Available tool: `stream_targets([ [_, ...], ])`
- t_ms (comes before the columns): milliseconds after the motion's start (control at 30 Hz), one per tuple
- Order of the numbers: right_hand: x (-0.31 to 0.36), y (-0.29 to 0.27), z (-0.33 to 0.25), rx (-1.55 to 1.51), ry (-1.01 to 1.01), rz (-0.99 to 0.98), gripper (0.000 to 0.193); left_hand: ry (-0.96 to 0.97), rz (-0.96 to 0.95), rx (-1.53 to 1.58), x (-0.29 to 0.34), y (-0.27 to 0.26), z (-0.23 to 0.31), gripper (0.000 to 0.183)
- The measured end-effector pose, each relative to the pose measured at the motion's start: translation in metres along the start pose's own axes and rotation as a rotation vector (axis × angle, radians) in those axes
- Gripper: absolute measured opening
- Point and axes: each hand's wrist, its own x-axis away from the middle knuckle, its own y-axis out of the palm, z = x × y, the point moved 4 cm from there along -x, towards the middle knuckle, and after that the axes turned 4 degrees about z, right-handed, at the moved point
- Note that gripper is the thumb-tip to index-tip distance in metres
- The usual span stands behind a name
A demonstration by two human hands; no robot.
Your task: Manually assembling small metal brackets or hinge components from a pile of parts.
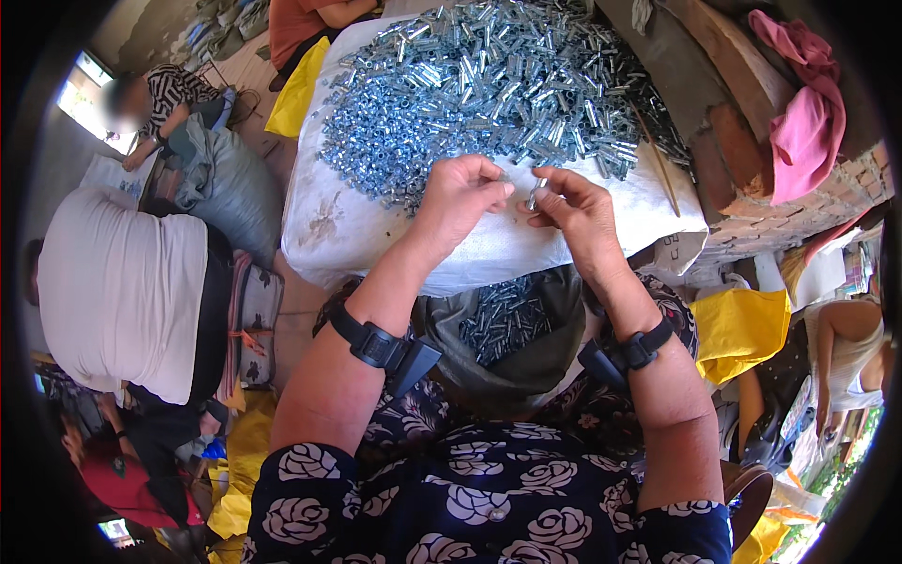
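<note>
Over the near edge of a white sack-covered surface point(315, 202), my two hands face each other, slightly apart. My right hand point(581, 209) pinches a small shiny metal sleeve point(537, 188) between thumb and fingers. The fingertips of my left hand point(460, 195) are pressed together; whatever they hold is too small to name. Beyond my hands lies a heap of loose metal sleeves point(507, 80), with small nut-like metal pieces point(371, 155) massed at its left side. Below, between my forearms, an open dark cloth bag point(554, 343) holds more slim metal pieces point(507, 320).
A thin stick point(660, 164) lies at the heap's right edge. Brickwork with a pink cloth point(806, 113) stands at right, near a yellow sheet point(742, 329). Several people sit around, one in a white top point(122, 282) at left. A stuffed grey sack point(230, 179) stands behind.
</note>
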Motion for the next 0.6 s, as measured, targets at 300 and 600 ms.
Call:
stream_targets([
  [300,0.003,-0.005,-0.003,-0.209,0.007,0.145,0.017,-0.019,0.088,0.134,0.006,0.009,0.012,0.028],
  [600,0.003,-0.007,-0.002,-0.232,-0.007,0.160,0.017,-0.010,0.025,0.079,0.008,0.013,0.015,0.031],
])
